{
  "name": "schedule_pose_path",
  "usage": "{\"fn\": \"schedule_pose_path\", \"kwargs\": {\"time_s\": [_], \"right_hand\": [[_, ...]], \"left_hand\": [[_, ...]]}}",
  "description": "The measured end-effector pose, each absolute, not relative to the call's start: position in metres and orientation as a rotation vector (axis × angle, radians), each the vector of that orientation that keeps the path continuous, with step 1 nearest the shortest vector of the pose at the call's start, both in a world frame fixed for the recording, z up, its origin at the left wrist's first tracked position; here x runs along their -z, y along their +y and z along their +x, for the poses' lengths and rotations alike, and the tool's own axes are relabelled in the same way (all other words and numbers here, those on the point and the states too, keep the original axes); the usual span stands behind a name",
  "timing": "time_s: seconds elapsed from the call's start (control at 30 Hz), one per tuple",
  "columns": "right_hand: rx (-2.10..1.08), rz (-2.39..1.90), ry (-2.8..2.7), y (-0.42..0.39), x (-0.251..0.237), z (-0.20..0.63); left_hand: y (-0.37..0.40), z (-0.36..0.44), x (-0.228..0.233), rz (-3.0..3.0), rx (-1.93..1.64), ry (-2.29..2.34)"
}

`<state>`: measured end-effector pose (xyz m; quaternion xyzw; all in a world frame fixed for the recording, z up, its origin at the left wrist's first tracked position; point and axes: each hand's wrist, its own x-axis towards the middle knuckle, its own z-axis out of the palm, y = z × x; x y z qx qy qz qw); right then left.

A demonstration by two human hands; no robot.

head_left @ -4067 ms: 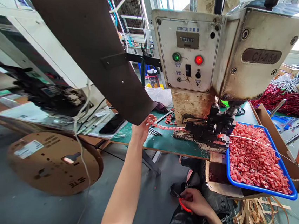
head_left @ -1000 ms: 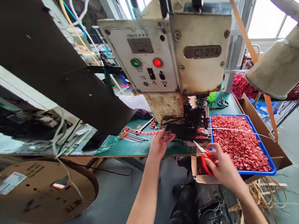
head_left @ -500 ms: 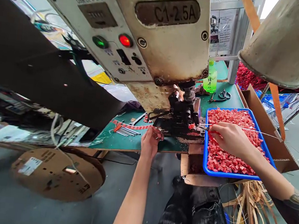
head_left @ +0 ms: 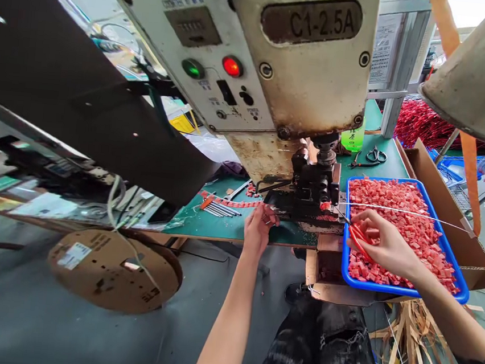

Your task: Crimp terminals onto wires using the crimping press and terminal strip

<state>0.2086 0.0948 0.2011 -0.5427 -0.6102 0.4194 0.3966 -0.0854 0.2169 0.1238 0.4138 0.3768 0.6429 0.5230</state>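
Observation:
My left hand (head_left: 258,229) is closed at the front left of the press base, its fingertips pinching the end of a strip of red pieces (head_left: 234,204) that runs off to the left. My right hand (head_left: 384,244) grips a pair of red-handled pliers (head_left: 360,242) over the left side of the blue tray (head_left: 344,249). The pliers' dark tips point left toward the press tooling (head_left: 317,183). A small red piece (head_left: 325,206) sits at the tooling. Just above my right hand, a thin white wire (head_left: 411,212) stretches rightward from the tooling.
Small red pieces (head_left: 408,238) fill the tray. An open cardboard box (head_left: 335,293) stands below it, with paper strips (head_left: 410,335) hanging nearby. The press housing (head_left: 312,85) looms overhead. Metal rods (head_left: 223,209) and black-handled snips (head_left: 373,156) lie on the green table (head_left: 204,224).
My right hand has drawn the pliers back from the tooling, to the right and down, exposing their red handles. My left hand stays at the strip. The whole view has shifted.

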Motion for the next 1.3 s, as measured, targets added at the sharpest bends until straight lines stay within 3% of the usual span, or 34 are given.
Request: {"fn": "schedule_pose_path", "kwargs": {"time_s": [0.17, 0.43, 0.8, 1.3], "right_hand": [[-1.398, -1.262, -1.305, 0.074, -0.208, 0.177], [-1.373, -1.128, -0.988, 0.076, -0.199, 0.133], [-1.452, -1.258, -0.555, 0.092, -0.239, 0.125], [-1.466, -1.332, -0.448, 0.107, -0.256, 0.104]], "left_hand": [[0.204, -0.083, -0.123, 1.059, -1.524, 0.972], [0.171, -0.078, -0.121, 1.201, -1.475, 0.972], [0.105, -0.058, -0.135, 1.174, -1.221, 0.713], [0.104, -0.039, -0.179, 1.003, -1.094, 0.671]]}}
